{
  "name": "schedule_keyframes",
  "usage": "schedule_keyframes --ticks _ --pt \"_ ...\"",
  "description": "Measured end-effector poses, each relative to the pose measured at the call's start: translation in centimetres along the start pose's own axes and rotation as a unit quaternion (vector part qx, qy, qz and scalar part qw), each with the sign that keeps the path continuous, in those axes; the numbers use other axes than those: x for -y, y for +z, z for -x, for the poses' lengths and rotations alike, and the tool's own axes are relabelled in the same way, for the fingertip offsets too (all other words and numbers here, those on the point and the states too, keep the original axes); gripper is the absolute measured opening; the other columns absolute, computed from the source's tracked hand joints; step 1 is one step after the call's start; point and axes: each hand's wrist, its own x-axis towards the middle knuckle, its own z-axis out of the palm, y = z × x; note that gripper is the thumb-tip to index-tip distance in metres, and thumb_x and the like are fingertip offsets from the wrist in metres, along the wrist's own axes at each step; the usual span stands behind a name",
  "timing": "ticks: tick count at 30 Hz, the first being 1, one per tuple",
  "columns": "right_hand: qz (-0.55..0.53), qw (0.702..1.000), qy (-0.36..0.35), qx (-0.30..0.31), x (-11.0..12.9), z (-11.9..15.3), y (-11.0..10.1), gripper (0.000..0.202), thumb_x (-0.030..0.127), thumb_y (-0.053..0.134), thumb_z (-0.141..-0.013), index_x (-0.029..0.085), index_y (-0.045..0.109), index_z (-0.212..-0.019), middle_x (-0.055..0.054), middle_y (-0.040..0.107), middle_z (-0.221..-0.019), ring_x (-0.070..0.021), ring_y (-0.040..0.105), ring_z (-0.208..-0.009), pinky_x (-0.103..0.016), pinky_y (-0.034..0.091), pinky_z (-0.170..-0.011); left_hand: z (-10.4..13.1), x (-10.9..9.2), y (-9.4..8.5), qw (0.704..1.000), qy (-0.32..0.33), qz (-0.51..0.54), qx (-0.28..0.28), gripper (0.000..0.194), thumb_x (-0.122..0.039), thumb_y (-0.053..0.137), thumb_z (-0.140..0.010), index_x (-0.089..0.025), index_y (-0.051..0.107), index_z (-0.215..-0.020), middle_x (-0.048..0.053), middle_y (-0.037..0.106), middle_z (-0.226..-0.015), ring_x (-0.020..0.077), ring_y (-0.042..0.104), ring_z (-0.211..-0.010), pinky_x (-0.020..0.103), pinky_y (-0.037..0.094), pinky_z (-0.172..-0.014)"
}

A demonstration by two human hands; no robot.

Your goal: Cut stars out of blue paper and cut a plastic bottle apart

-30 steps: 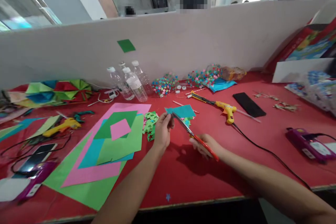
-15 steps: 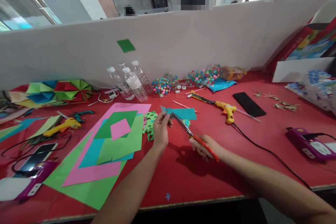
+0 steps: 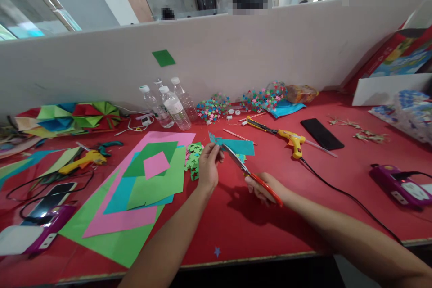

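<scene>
Left grip (image 3: 209, 165) pinches blue paper (image 3: 241, 146) that extends rightward past scissors (image 3: 254, 177).

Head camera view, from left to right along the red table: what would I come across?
Yellow glue gun → pink paper square → left hand pinching a teal sheet → right hand holding red-handled scissors → flat black object → purple power strip.

The left forearm (image 3: 178, 229) and right forearm (image 3: 337, 227) were bare and tapered, slimmest near the left hand (image 3: 209, 164) and right hand (image 3: 265, 187), both bare too.
</scene>
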Motion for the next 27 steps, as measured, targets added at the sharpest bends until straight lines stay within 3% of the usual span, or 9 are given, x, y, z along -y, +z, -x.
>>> schedule_keyframes --ticks 10,27 --pt "0.044 0.999 -0.012 0.004 0.6 0.7 -0.2 0.063 0.081 0.047 -0.077 0.018 0.054 -0.068 0.008 0.043 -0.04 -0.007 0.042 -0.032 -0.02 0.035 -0.036 -0.5 -0.1 -1.0 0.987 0.102 -0.125 0.016 0.019 -0.035 0.066 -0.08 -0.019 0.061 -0.071 -0.004 0.055 -0.055 0.0084 0.051 -0.052 0.02 0.041 -0.051" --pt "0.029 0.999 -0.018 0.03 -0.3 0.1 -0.3 0.062 0.079 0.043 -0.081 0.019 0.052 -0.069 0.009 0.04 -0.037 -0.0079 0.041 -0.03 -0.019 0.033 -0.034 -0.4 -0.6 -0.7 0.993 0.052 -0.093 0.044 0.016 -0.028 0.064 -0.077 -0.018 0.061 -0.064 -0.004 0.051 -0.05 0.007 0.044 -0.047 0.02 0.034 -0.048"
